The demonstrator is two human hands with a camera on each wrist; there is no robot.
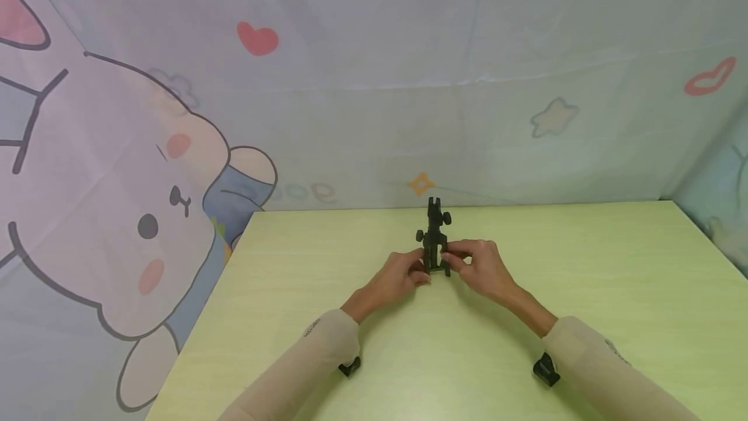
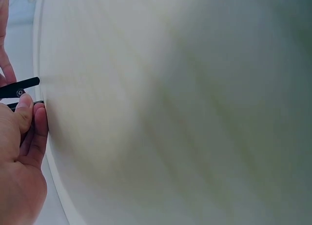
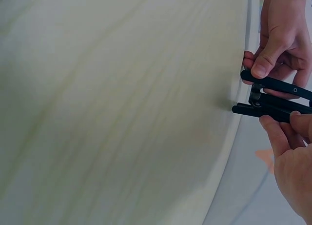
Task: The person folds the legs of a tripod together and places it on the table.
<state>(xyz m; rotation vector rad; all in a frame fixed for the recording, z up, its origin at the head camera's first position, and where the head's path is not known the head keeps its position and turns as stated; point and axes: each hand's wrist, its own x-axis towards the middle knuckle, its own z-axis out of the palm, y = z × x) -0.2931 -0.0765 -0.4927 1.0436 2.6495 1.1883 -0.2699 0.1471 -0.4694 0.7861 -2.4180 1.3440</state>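
A small black tripod [image 1: 434,221] with two side knobs and a forked top is held upright toward the back of the table. My left hand [image 1: 400,276] pinches its left leg between thumb and fingers. On the opposite side, the thumb and fingertips of my right hand [image 1: 484,269] grip the right leg. Seen from the right wrist, the tripod legs [image 3: 275,108] stand slightly spread, with a crosspiece between them. The left wrist view catches just the leg ends [image 2: 24,85] beside my left thumb; the upper part is outside that frame.
A pale yellow-green table [image 1: 292,245] lies under both arms. Its back edge meets a hanging cloth [image 1: 374,115] printed with hearts and stars, and a cartoon rabbit [image 1: 146,213] covers the cloth on the left.
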